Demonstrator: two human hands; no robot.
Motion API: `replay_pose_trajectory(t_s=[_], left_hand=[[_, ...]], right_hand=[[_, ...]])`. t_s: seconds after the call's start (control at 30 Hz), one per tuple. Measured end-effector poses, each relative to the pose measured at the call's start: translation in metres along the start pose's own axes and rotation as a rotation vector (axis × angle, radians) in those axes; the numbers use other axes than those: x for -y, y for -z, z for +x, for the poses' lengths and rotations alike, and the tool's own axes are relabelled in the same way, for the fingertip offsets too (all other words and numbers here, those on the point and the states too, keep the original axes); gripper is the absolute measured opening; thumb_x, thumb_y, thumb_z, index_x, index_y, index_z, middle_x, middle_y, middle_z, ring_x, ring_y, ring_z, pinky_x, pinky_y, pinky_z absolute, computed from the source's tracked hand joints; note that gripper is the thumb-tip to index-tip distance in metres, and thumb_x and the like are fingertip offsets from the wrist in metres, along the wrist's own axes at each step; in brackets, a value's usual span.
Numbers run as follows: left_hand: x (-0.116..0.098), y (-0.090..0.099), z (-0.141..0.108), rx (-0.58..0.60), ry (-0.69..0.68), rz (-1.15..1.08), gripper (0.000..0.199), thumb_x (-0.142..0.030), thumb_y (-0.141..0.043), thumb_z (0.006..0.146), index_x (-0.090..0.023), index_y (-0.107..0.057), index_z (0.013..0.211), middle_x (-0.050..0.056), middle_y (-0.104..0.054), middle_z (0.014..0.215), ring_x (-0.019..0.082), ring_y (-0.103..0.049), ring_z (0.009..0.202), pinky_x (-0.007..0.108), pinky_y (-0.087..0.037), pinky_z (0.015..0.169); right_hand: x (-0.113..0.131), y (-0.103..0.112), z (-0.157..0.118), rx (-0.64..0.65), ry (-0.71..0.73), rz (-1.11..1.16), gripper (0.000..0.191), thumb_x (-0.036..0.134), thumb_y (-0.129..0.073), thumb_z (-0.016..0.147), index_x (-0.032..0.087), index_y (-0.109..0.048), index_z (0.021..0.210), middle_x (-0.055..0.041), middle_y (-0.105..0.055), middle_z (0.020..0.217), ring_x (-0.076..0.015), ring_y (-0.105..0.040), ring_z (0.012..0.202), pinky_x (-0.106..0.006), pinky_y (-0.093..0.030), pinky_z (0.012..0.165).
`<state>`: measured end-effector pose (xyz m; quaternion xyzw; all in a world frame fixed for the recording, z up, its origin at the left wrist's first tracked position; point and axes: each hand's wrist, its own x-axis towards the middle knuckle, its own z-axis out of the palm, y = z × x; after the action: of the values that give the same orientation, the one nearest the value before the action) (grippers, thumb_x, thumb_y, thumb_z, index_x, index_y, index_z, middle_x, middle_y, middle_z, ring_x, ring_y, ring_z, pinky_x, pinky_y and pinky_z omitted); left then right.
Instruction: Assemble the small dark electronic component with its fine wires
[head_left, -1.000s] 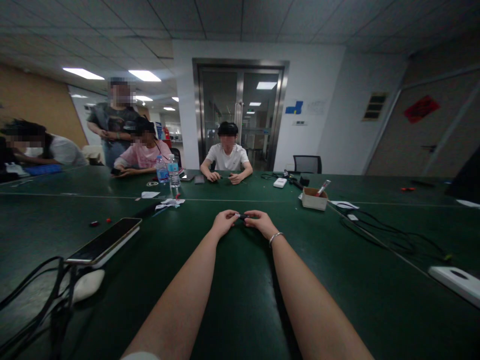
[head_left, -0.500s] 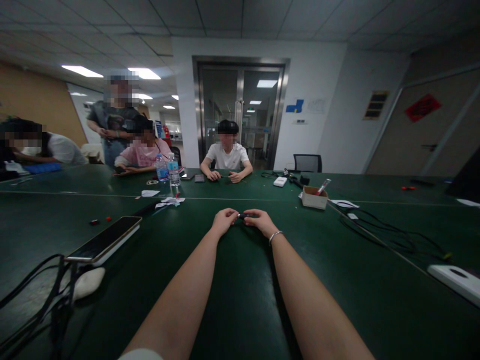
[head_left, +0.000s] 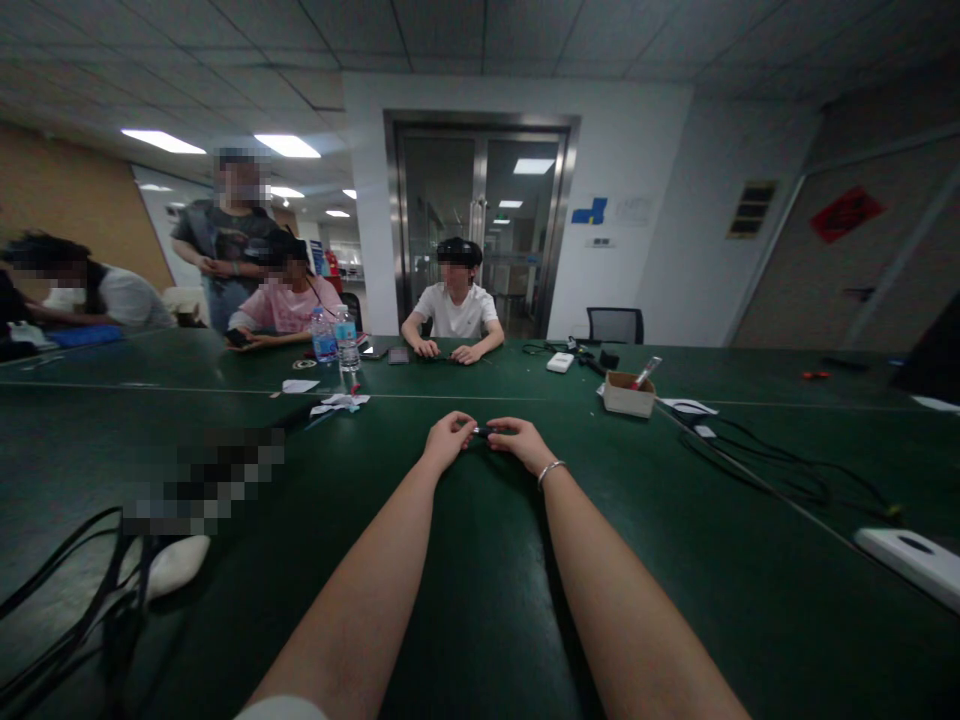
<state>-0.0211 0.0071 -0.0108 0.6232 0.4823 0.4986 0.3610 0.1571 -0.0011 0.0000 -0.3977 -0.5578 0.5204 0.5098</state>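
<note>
Out over the green table [head_left: 480, 560], both arms reach forward and the hands meet near the middle. Between them is a small, dark, stick-like object [head_left: 482, 432] with a light or shiny part at its left side; its exact kind is too small to make out. My left hand [head_left: 448, 442] pinches its left end between thumb and fingertips. At the other end, my right hand [head_left: 523, 443] is closed on it in the same way. A silvery bracelet [head_left: 551, 472] circles the right wrist. Much of the object is covered by fingers.
A blurred-out phone [head_left: 217, 480], a white rounded item [head_left: 178, 567] and black cables [head_left: 112, 600] lie left. Right are a small box [head_left: 630, 396], more cables [head_left: 795, 470] and a white device [head_left: 911, 560]. Bottles [head_left: 347, 342] and several people are beyond.
My hands hold almost the same place and grip, with only a slight shift of the left fingers. Across the table, the seated person's head and hands have moved a little.
</note>
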Motion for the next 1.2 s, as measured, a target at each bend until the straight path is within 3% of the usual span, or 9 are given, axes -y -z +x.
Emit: replay_pose_trajectory(t_s=[0.3, 0.47, 0.73, 0.9, 1.2], left_hand=[[-0.0008, 0.0021, -0.0013, 0.059, -0.021, 0.050, 0.028, -0.037, -0.064, 0.074, -0.017, -0.066, 0.093, 0.002, -0.062, 0.071, 0.011, -0.056, 0.058, 0.023, -0.047, 0.057], [-0.0052, 0.0013, -0.0042, 0.051, -0.008, -0.004, 0.027, -0.035, -0.065, 0.074, -0.016, -0.065, 0.093, 0.005, -0.064, 0.081, 0.012, -0.058, 0.066, 0.023, -0.048, 0.058], [-0.0098, 0.0013, -0.0055, 0.079, 0.014, -0.048, 0.025, -0.034, -0.064, 0.075, -0.016, -0.066, 0.093, 0.005, -0.065, 0.079, 0.013, -0.060, 0.071, 0.023, -0.048, 0.059], [-0.0088, 0.0001, -0.0052, 0.080, 0.009, -0.070, 0.021, -0.025, -0.061, 0.077, -0.015, -0.066, 0.094, 0.006, -0.065, 0.080, 0.013, -0.060, 0.072, 0.020, -0.047, 0.056], [-0.0086, 0.0007, -0.0070, 0.048, -0.015, -0.115, 0.029, -0.028, -0.065, 0.074, -0.017, -0.063, 0.100, 0.007, -0.064, 0.088, 0.015, -0.060, 0.077, 0.021, -0.050, 0.055]], right_hand=[[-0.0010, 0.0013, 0.0003, 0.002, -0.003, 0.019, 0.031, 0.003, -0.074, 0.060, 0.013, -0.070, 0.089, -0.0030, -0.066, 0.082, -0.0097, -0.066, 0.061, -0.021, -0.058, 0.061], [-0.0017, 0.0012, 0.0010, -0.008, -0.011, 0.014, 0.031, 0.004, -0.075, 0.059, 0.013, -0.069, 0.089, -0.0037, -0.066, 0.084, -0.0099, -0.066, 0.061, -0.021, -0.058, 0.061], [-0.0040, 0.0028, 0.0026, 0.011, 0.003, 0.011, 0.032, 0.005, -0.075, 0.060, 0.013, -0.069, 0.091, -0.0043, -0.068, 0.084, -0.0102, -0.066, 0.062, -0.023, -0.058, 0.064], [-0.0036, 0.0024, 0.0022, 0.006, -0.002, 0.023, 0.032, 0.005, -0.075, 0.060, 0.013, -0.069, 0.090, -0.0040, -0.068, 0.084, -0.0105, -0.066, 0.062, -0.022, -0.058, 0.064], [-0.0014, 0.0005, 0.0007, -0.006, -0.009, -0.003, 0.031, 0.004, -0.073, 0.061, 0.013, -0.068, 0.089, -0.0023, -0.065, 0.081, -0.0096, -0.065, 0.060, -0.024, -0.057, 0.065]])
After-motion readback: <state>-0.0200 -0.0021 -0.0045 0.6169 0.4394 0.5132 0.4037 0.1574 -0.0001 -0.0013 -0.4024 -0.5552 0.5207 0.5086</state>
